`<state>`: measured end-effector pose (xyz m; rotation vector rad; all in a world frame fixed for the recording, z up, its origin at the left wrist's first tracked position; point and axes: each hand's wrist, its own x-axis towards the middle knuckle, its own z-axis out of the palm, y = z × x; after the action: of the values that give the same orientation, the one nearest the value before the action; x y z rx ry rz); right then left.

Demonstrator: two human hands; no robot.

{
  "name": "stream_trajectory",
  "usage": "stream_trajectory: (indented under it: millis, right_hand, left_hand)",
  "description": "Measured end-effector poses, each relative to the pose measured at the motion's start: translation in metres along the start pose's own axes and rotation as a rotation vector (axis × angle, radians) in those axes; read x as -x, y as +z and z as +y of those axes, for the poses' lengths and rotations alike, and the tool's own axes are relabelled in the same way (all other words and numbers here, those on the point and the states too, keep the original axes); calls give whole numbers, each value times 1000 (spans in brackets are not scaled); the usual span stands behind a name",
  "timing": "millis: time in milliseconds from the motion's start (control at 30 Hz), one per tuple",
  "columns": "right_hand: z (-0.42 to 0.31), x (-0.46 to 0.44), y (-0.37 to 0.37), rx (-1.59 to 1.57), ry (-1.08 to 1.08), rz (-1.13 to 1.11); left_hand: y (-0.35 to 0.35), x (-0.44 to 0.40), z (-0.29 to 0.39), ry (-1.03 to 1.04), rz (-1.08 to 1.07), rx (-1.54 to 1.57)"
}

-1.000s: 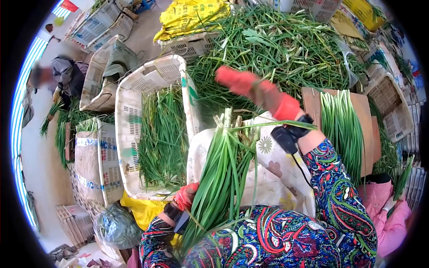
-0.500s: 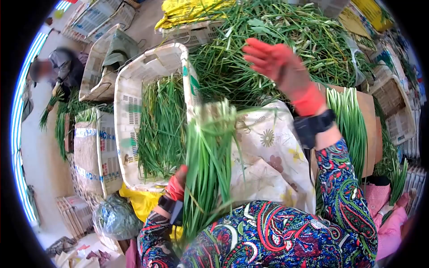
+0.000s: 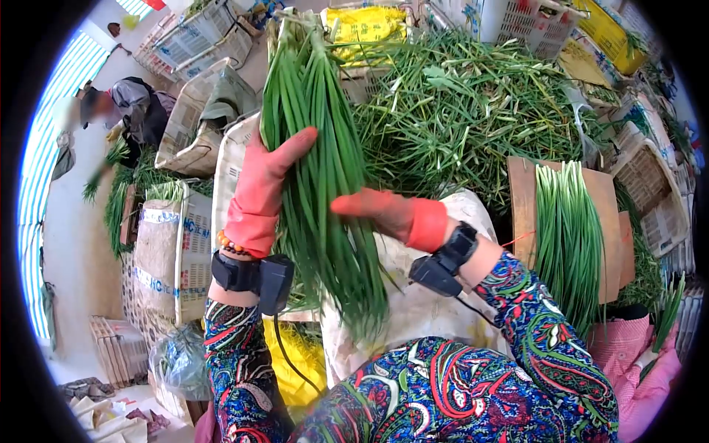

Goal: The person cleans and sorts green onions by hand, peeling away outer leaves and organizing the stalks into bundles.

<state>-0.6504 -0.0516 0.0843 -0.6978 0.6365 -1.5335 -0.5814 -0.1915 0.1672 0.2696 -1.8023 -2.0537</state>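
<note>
My left hand (image 3: 258, 184), in a red glove, grips a bunch of long green stalks (image 3: 314, 111) around its left side, thumb across the front. The bunch hangs with its pale root ends up and leaf tips down. My right hand (image 3: 388, 214), also red-gloved, is at the right side of the leaves, its pointing fingers touching or nearly touching them; whether it holds any is hidden. Under the leaves lies a flowered cloth (image 3: 436, 314) over my lap. To the right, a neat pile of stalks (image 3: 569, 229) rests on a brown board (image 3: 522, 199).
A large heap of loose greens (image 3: 473, 111) lies ahead. A white crate (image 3: 225, 166) stands behind my left hand, with a wrapped crate (image 3: 193, 258) farther left. At the far left a person (image 3: 136, 111) bends over greens. Pink checked cloth (image 3: 624, 347) is at the lower right.
The bunch has gone from above my lap up and forward, lifted by my left hand. My right hand has come down and left from above the heap to the leaves.
</note>
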Motion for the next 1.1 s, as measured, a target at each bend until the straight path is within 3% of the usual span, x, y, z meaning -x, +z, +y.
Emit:
stream_trajectory:
  millis: [200, 267, 333, 400, 467, 533, 600, 733, 833, 867, 1033, 1100]
  right_hand:
    - [18, -23, -1, -75, -199, 81]
    - [13, -10, 4, -171, -198, 189]
    - [9, -7, 7, -191, -300, 264]
    - [11, -12, 6, -211, -436, 338]
    - [15, -12, 9, -210, -451, 429]
    - [29, -18, 13, -311, -445, 468]
    - [31, -15, 17, -244, -387, 432]
    - [27, -9, 2, -353, -493, 269]
    - [17, -15, -43, -479, -590, 357]
    - [17, -12, -63, -607, -482, 376]
    - [55, -12, -104, -870, -387, 615]
    - [80, -11, -121, -725, -284, 668]
  left_hand:
    - [11, 2, 4, 231, -60, -230]
    - [16, 26, 7, 170, -78, -221]
    - [-13, 49, -27, -230, -162, -101]
    - [-31, 78, -61, -381, -314, -152]
    - [-15, 107, -82, -478, -291, 7]
    - [7, 112, -91, -427, -80, -49]
    - [12, 115, -96, -508, 12, 3]
    - [-9, 130, -74, -606, -19, 128]
    - [-40, 150, -86, -687, -27, 253]
    - [-47, 156, -87, -690, -57, 290]
    - [-59, 184, -95, -836, 27, 170]
    - [-62, 190, -99, -843, 34, 140]
